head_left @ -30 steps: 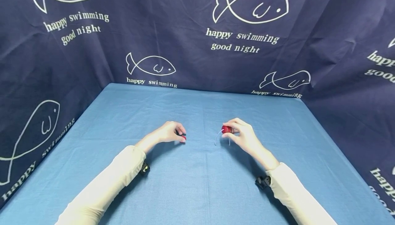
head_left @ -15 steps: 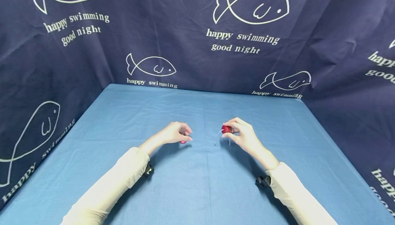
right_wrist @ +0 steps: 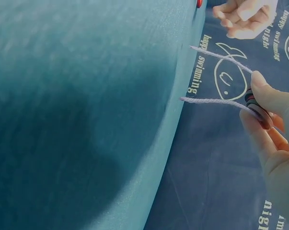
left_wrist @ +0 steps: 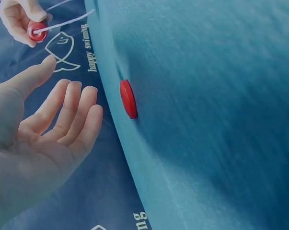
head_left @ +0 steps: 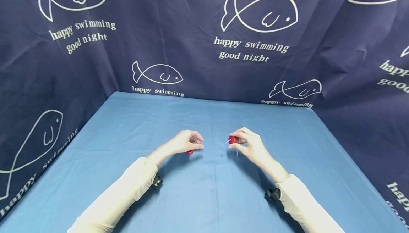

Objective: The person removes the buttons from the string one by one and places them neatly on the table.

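A red disc (left_wrist: 128, 99) rests on the blue cloth; in the head view its red edge (head_left: 190, 151) shows just below my left hand (head_left: 183, 143). That hand hovers above it with fingers loosely bent, and the left wrist view shows nothing between them. Thumb and fingertips of my right hand (head_left: 254, 148) pinch a short stack of round discs (right_wrist: 257, 109), red at the end that faces left in the head view (head_left: 233, 139). A pale cord (right_wrist: 216, 101) runs through the stack, and two ends hang from it. My fingers hide part of the stack.
A blue cloth (head_left: 204, 197) covers the table. Dark blue curtains (head_left: 198, 41) with white fish prints stand behind it and at both sides. Each wrist carries a small black camera, one on the left (head_left: 157, 181) and one on the right (head_left: 272, 195).
My left hand has let go of the red disc and shifted right, leaving the disc on the cloth. The right hand keeps its hold on the stack. The head view has tilted slightly upward.
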`<control>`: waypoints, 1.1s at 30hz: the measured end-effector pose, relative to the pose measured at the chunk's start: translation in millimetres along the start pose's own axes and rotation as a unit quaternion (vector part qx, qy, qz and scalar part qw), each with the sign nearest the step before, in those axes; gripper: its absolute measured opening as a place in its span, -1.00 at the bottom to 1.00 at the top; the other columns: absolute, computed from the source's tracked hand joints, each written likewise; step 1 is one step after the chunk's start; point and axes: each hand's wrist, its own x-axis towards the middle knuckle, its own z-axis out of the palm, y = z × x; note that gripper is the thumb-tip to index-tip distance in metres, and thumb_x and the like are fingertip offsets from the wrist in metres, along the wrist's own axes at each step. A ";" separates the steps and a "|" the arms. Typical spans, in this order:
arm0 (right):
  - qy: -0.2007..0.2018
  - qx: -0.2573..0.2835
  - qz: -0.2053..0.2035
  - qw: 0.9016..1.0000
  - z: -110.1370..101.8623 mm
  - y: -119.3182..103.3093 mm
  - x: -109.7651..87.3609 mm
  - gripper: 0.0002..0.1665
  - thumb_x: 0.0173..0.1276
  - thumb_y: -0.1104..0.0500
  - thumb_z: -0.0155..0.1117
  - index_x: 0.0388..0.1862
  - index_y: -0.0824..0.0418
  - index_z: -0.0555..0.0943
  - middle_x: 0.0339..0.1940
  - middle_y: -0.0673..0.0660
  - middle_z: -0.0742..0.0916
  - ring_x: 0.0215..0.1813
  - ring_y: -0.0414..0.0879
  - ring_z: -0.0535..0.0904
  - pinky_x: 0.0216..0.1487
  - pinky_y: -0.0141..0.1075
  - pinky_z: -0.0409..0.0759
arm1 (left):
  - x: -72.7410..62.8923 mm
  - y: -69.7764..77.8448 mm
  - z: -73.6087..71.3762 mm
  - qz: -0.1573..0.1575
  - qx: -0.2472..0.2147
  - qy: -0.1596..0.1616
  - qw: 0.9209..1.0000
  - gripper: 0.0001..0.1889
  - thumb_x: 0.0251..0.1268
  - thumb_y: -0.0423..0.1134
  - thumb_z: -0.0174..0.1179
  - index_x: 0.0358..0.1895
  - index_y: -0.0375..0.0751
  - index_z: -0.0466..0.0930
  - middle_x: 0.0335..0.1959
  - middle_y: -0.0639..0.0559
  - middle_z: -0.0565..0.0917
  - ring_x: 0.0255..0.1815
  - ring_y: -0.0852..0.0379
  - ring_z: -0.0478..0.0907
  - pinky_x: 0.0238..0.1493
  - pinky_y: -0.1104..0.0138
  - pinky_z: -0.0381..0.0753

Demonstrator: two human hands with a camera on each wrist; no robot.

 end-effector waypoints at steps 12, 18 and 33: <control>0.001 0.002 -0.006 1.000 2.9 -2.4 -0.4 -0.55 -0.19 0.35 0.56 -0.21 0.32 0.67 -0.29 0.11 0.68 -0.34 -0.14 0.61 -0.28 -0.60 0.55 | 6.3 5.7 9.3 0.035 -0.047 0.015 0.998 -0.74 0.25 -0.13 0.21 -0.11 -0.20 0.65 -0.27 -0.05 0.73 -0.32 0.23 0.64 -0.21 0.41 0.54; 0.002 0.004 -0.014 1.000 3.3 -0.8 1.3 -0.55 -0.19 0.34 0.56 -0.22 0.33 0.67 -0.29 0.12 0.68 -0.33 -0.13 0.61 -0.29 -0.56 0.56 | 13.2 8.1 13.0 0.039 -0.050 0.015 0.998 -0.77 0.27 -0.12 0.19 -0.13 -0.17 0.65 -0.28 -0.06 0.73 -0.32 0.18 0.65 -0.21 0.42 0.54; -0.003 0.010 -0.013 1.000 8.0 -5.4 6.3 -0.54 -0.20 0.37 0.56 -0.21 0.34 0.67 -0.29 0.13 0.67 -0.34 -0.11 0.61 -0.28 -0.57 0.56 | 15.6 13.4 13.1 0.019 -0.043 0.011 0.999 -0.74 0.24 -0.02 0.20 -0.14 -0.08 0.68 -0.29 0.10 0.73 -0.30 0.33 0.63 -0.12 0.40 0.55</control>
